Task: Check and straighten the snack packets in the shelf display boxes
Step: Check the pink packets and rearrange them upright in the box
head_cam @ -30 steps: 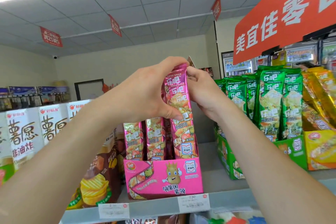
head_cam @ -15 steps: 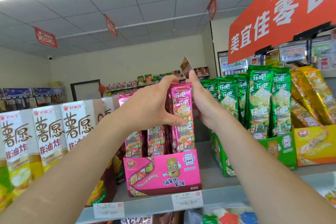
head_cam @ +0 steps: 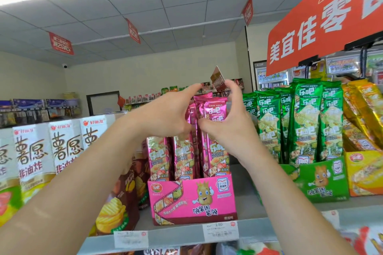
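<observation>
- While the pink packet (head_cam: 215, 109) was lifted high a moment ago, it now sits low again in the pink box (head_cam: 192, 196), next to the other pink packets (head_cam: 159, 157).
- The pink box stands on the shelf (head_cam: 176, 236), between the white boxes (head_cam: 33, 155) on the left and the green packets (head_cam: 304, 122) on the right.
- The right hand (head_cam: 228, 130) holds the pink packet near its top, thumb in front and fingers curled over the far side.
- The left hand (head_cam: 163, 116) has let go of its tight hold. Its fingers are spread wide and touch the left side of the packets.
- So this packet looks put back, and it likely needs only a small push to stand straight.
</observation>
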The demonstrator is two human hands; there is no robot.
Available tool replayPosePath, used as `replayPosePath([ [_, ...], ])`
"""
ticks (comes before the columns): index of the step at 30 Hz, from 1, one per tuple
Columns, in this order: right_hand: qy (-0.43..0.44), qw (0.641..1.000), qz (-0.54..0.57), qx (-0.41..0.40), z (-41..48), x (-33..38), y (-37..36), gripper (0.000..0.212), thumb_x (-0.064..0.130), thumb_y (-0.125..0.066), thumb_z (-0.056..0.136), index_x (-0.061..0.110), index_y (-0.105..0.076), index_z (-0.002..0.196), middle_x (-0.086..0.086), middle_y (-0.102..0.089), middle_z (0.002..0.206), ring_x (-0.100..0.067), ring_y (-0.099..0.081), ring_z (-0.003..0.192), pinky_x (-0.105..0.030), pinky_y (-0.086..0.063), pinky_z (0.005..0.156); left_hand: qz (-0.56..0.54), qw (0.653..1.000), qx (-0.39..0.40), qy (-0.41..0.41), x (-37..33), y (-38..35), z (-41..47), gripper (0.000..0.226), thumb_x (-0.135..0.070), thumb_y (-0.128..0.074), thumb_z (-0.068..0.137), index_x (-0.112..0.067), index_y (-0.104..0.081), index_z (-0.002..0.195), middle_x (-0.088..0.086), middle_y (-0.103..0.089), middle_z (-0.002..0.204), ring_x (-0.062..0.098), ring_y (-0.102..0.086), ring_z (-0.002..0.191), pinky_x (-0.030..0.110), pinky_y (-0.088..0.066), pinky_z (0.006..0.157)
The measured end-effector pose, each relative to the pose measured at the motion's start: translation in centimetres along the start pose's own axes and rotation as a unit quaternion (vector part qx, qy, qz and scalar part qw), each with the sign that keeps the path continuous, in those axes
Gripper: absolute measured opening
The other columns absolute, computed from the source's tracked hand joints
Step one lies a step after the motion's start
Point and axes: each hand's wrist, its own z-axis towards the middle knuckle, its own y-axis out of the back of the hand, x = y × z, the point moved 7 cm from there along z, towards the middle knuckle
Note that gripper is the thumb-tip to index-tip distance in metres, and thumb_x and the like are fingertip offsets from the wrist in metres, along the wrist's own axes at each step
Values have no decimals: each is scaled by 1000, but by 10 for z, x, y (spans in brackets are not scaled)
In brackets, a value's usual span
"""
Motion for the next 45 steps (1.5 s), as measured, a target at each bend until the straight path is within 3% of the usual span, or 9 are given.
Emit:
replayPosePath([
  [5, 105, 942, -309, -73, -3, 31, -9, 109, 29, -80, 69, 44, -3, 145, -12, -17, 155, -38, -49, 122, -43, -50, 86, 102, 995, -16, -10, 0, 3, 7, 61, 0, -54, 85, -14, -45, 144, 5, -56, 139, 21, -54, 123, 19, -35, 94],
  [11, 27, 964, -259, -58, -4, 3, -10, 104, 28, -78, 73, 43, -6, 146, -11, -41, 138, -34, -59, 104, -39, -46, 72, -20, 1000, -17, 6, 2, 0, 16, 48, 1, -48, 88, -18, -52, 132, -3, -60, 132, 4, -57, 111, 11, -43, 85],
  [15, 25, 963, -259, -74, -5, 2, -6, 97, 23, -76, 75, 45, -8, 141, -10, -51, 125, -26, -56, 79, -34, -42, 62, -100, 995, -5, 26, 11, -2, 21, 51, 6, -48, 89, -22, -49, 131, -7, -65, 122, -7, -63, 78, 17, -48, 58],
  [20, 34, 965, -252, -63, -4, 0, -5, 67, 24, -67, 79, 43, -28, 130, -4, -57, 108, -27, -61, 77, -36, -49, 59, -6, 999, -40, 18, 5, -2, 29, 56, -1, -50, 88, -17, -44, 141, 5, -58, 133, 18, -59, 102, 30, -50, 84],
  [26, 81, 945, -314, -44, -4, 4, -2, 66, 57, -54, 84, 43, -26, 142, -6, -32, 148, -29, -33, 133, -45, -39, 102, -39, 998, 38, 12, 7, -11, 29, 69, 11, -43, 87, -21, -38, 148, 0, -52, 143, 13, -51, 130, 35, -49, 101],
  [30, 168, 930, -316, -78, -14, 23, 2, 70, 53, -51, 87, 38, -22, 149, -8, -20, 155, -30, -22, 139, -48, -32, 108, 26, 999, -14, -44, -4, 1, 22, 60, -4, -56, 88, -21, -45, 144, -1, -58, 138, 14, -55, 123, 26, -43, 102],
  [34, 277, 892, -344, -101, -34, 39, 1, 60, 40, -53, 91, 28, -34, 147, -6, -30, 154, -26, -27, 140, -49, -33, 105, 188, 971, -128, -73, -5, 27, 5, 36, -39, -62, 87, -26, -62, 121, -3, -70, 106, 22, -60, 103, 39, -52, 82],
  [37, 298, 881, -359, -83, -43, 39, -1, 53, 36, -50, 93, 23, -43, 143, -4, -36, 152, -24, -31, 139, -48, -35, 104, 272, 959, -81, -15, 13, 25, -2, 55, -70, -52, 75, -23, -66, 101, -6, -65, 86, 18, -50, 92, 38, -51, 72],
  [45, 264, 867, -422, -27, -52, 24, -2, 45, 31, -46, 92, 14, -54, 133, -7, -40, 149, -27, -32, 139, -49, -37, 107, -106, 993, -54, 8, 36, 27, -9, 22, -21, -71, 87, -18, -55, 101, -8, -64, 95, 15, -61, 90, 34, -48, 85],
])
